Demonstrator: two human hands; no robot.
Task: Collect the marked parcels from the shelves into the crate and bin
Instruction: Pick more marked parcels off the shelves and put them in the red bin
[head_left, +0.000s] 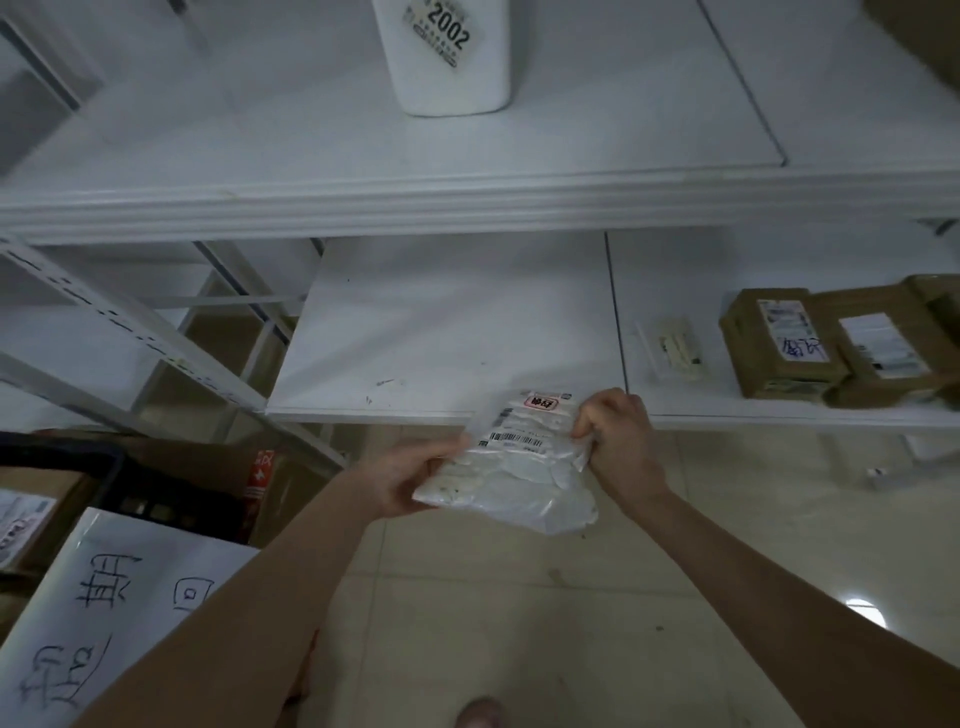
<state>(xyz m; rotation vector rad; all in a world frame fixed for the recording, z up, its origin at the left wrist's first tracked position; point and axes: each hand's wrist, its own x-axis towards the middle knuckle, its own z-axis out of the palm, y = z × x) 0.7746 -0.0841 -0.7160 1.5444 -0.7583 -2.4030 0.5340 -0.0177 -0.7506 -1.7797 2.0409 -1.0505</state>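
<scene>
A label on the white parcel (447, 57) on the upper shelf (260, 156) reads "2002". The white sheet (104, 597) shows handwritten "期" and "回".

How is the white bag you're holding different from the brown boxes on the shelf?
The white bag is soft, crinkled plastic; the brown boxes are stiff cardboard with square corners. The bag is flat and thin; the boxes are thicker. The bag is held in the air by the left hand and right hand; the boxes rest on the lower shelf. Both carry printed labels.
</scene>
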